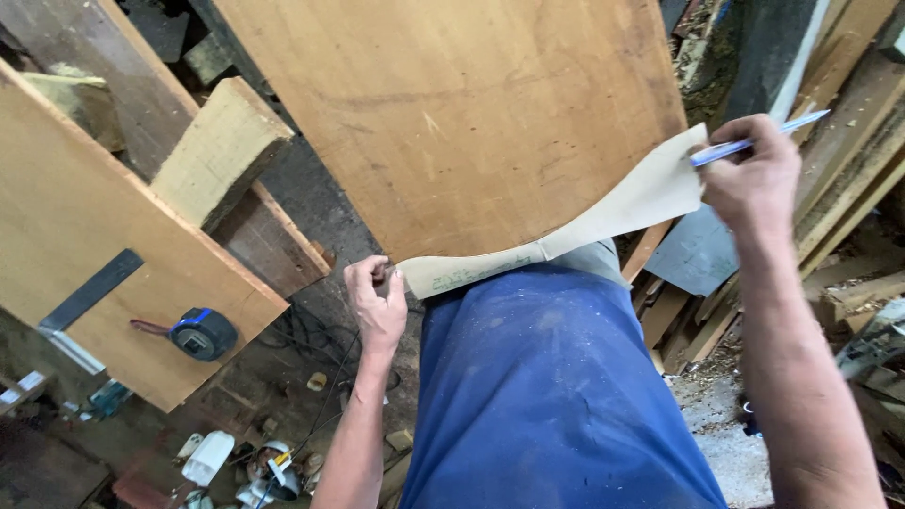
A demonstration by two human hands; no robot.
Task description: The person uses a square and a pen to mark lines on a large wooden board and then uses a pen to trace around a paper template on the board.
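Observation:
A large brown plywood board [471, 113] lies in front of me, its near edge over my leg in blue trousers [547, 386]. A long, curved paper template [566, 231] rests along that near edge. My left hand [375, 302] pinches the template's narrow left end. My right hand [754, 174] presses on the template's wide right end and holds a blue-and-white pen [764, 139], its tip at the template's edge.
A second board [85, 236] at the left carries a blue and black tape measure [201, 333] and a metal square [85, 300]. A wood block [222, 151] leans behind it. Planks and offcuts [848, 141] pile at the right. Cables and white plastic bottles litter the floor [273, 443].

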